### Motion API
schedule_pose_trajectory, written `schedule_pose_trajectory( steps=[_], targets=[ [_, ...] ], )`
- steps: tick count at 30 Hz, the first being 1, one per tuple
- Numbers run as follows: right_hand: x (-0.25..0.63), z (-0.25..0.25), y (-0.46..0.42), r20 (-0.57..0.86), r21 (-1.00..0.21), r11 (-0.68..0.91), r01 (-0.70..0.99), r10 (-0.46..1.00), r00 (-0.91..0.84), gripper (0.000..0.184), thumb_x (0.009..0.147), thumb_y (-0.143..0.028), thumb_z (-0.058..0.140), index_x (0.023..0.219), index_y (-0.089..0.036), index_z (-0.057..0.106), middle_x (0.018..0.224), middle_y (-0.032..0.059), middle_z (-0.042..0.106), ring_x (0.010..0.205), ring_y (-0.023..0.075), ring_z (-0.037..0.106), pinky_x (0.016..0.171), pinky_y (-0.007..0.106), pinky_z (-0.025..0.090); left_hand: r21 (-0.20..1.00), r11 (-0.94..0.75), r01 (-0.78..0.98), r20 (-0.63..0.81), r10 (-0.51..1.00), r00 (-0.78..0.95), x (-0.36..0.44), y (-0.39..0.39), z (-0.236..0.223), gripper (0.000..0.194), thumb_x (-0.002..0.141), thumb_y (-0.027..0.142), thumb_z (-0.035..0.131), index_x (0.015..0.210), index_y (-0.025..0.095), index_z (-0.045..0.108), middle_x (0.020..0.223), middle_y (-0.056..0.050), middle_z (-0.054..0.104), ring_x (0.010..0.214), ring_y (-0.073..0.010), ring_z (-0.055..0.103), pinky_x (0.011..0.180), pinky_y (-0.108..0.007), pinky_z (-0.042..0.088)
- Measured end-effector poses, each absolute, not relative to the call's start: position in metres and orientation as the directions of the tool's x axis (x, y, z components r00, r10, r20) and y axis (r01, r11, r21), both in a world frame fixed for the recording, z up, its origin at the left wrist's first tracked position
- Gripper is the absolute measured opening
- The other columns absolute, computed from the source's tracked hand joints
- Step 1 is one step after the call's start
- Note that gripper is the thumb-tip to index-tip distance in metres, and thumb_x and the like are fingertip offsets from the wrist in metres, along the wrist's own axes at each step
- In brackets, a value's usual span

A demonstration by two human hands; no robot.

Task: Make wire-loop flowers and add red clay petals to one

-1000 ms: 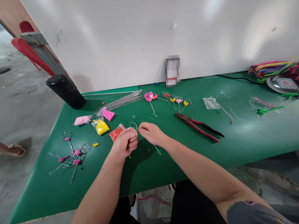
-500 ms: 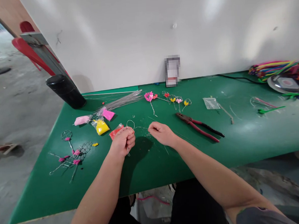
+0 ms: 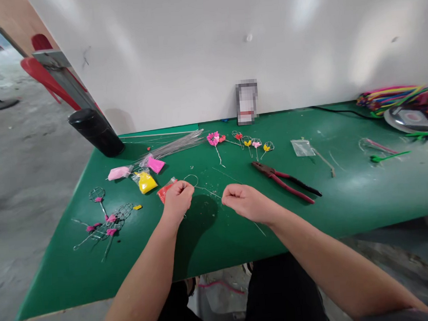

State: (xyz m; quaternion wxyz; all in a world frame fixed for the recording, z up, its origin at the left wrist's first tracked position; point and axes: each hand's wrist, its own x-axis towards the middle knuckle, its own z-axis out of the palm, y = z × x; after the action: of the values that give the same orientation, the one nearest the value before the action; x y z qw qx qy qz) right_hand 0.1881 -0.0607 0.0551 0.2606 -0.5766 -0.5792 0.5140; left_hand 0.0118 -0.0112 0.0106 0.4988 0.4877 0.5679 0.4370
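Observation:
Between my hands runs a thin wire (image 3: 209, 191), bent into a round loop near my left hand (image 3: 178, 199). The left fingers are closed around the looped part, and a short end pokes out below them. My right hand (image 3: 241, 202) pinches the straight length, whose tail sticks out beneath the palm toward the table edge. Partly behind the left hand lies a bag of red clay-like material (image 3: 165, 191). Pliers (image 3: 285, 181) with red and black handles rest right of my right hand.
On the green table (image 3: 213, 248) lie wire shapes with pink pieces (image 3: 110, 221), yellow (image 3: 146, 182) and pink bags (image 3: 153, 163), a wire bundle (image 3: 174, 146) and small wire flowers (image 3: 247, 142). A black cylinder (image 3: 96, 132) stands far left; colourful pipe cleaners (image 3: 393, 100) lie far right.
My right hand has moved right and slightly down, drawing the wire out longer between the hands. My left hand stays nearly in place, with its knuckles turned slightly.

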Motion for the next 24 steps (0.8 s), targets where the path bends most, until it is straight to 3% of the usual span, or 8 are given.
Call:
schedule_pose_trajectory(
  steps=[4, 8, 13, 17, 24],
  targets=[
    [0.178, 0.066, -0.067, -0.389, -0.898, -0.318, 0.304, 0.896, -0.214, 0.012, 0.072, -0.018, 0.046, 0.061, -0.020, 0.044, 0.041, -0.0103, 0.032, 0.033, 0.0039, 0.028, 0.035, 0.018, 0.021, 0.946, -0.027, 0.322, 0.053, 0.996, -0.073, 0.011, -0.014, 0.014, 0.015, 0.064, 0.013, 0.052, 0.049, 0.018, 0.050, 0.042, 0.006, 0.043, 0.042, -0.0063, 0.037, 0.042, -0.017, 0.029],
    [0.167, 0.073, -0.069, -0.462, -0.886, -0.428, 0.178, 0.848, -0.261, 0.013, 0.075, -0.019, 0.045, 0.063, -0.021, 0.040, 0.037, -0.0118, 0.031, 0.028, 0.0039, 0.029, 0.031, 0.017, 0.019, 0.905, -0.144, 0.401, 0.185, 0.981, -0.065, 0.011, -0.017, 0.021, 0.019, 0.065, 0.011, 0.051, 0.048, 0.017, 0.048, 0.046, 0.005, 0.044, 0.047, -0.0065, 0.038, 0.047, -0.017, 0.031],
    [0.166, 0.072, -0.069, -0.462, -0.885, -0.420, 0.203, 0.847, -0.263, 0.012, 0.074, -0.018, 0.046, 0.063, -0.020, 0.041, 0.035, -0.0116, 0.035, 0.026, 0.0036, 0.031, 0.030, 0.016, 0.020, 0.945, -0.108, 0.310, 0.124, 0.992, -0.031, 0.010, -0.014, 0.018, 0.006, 0.068, 0.019, 0.053, 0.067, 0.018, 0.059, 0.046, 0.005, 0.045, 0.043, -0.0074, 0.040, 0.045, -0.018, 0.033],
    [0.170, 0.073, -0.070, -0.458, -0.885, -0.415, 0.209, 0.857, -0.236, 0.012, 0.075, -0.017, 0.044, 0.064, -0.020, 0.041, 0.034, -0.0117, 0.034, 0.026, 0.0040, 0.031, 0.030, 0.016, 0.022, 0.968, -0.049, 0.247, 0.049, 0.999, 0.008, 0.010, -0.012, 0.011, 0.013, 0.068, 0.026, 0.054, 0.077, 0.017, 0.060, 0.045, 0.006, 0.045, 0.038, -0.0075, 0.042, 0.041, -0.019, 0.035],
    [0.172, 0.065, -0.075, -0.454, -0.890, -0.421, 0.177, 0.856, -0.247, 0.013, 0.078, -0.016, 0.044, 0.066, -0.019, 0.042, 0.035, -0.0121, 0.033, 0.026, 0.0034, 0.030, 0.030, 0.015, 0.021, 0.830, -0.179, 0.528, 0.195, 0.980, 0.027, 0.008, -0.012, 0.011, 0.014, 0.072, 0.023, 0.046, 0.061, 0.018, 0.054, 0.050, 0.003, 0.051, 0.049, -0.0096, 0.049, 0.050, -0.021, 0.040]
  ],
)
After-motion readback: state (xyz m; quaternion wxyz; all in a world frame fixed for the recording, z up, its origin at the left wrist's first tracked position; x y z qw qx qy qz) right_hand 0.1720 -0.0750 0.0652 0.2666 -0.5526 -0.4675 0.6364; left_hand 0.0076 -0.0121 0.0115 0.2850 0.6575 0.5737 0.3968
